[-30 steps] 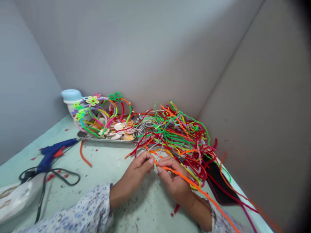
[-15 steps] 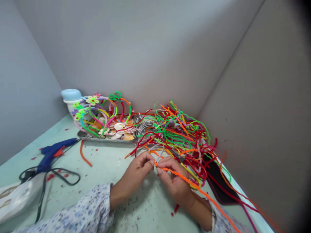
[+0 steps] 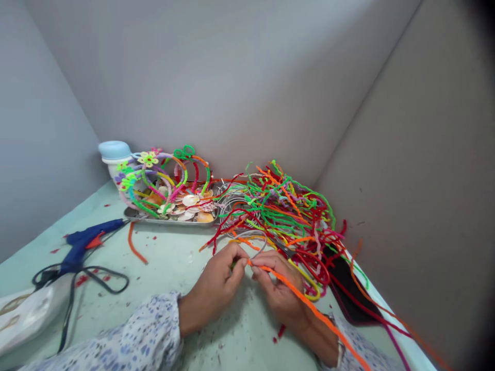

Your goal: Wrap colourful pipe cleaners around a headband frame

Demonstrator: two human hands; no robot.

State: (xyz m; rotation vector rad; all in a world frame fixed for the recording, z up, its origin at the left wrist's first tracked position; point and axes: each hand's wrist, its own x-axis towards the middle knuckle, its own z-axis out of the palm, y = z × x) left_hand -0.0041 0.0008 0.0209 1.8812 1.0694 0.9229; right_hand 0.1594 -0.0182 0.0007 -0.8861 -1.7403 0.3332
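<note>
My left hand and my right hand meet low in the middle of the view, fingertips almost touching. The right hand is shut on a long orange pipe cleaner, which trails down to the lower right. The left hand pinches the end of a thin grey wire band that arches above both hands, and the band's end is hidden in my fingers. Just beyond my right hand lie scissors, partly buried in a tangled heap of multicoloured pipe cleaners.
A metal tray holds shells and pipe-cleaner headbands with flowers, beside a blue-lidded container. A blue glue gun with black cord and a white bag lie left. A dark flat case sits right, against grey walls.
The grey wire band has swung down and to the left, now arching over my hands. My hands have shifted slightly, and the orange pipe cleaner lies at a steeper angle.
</note>
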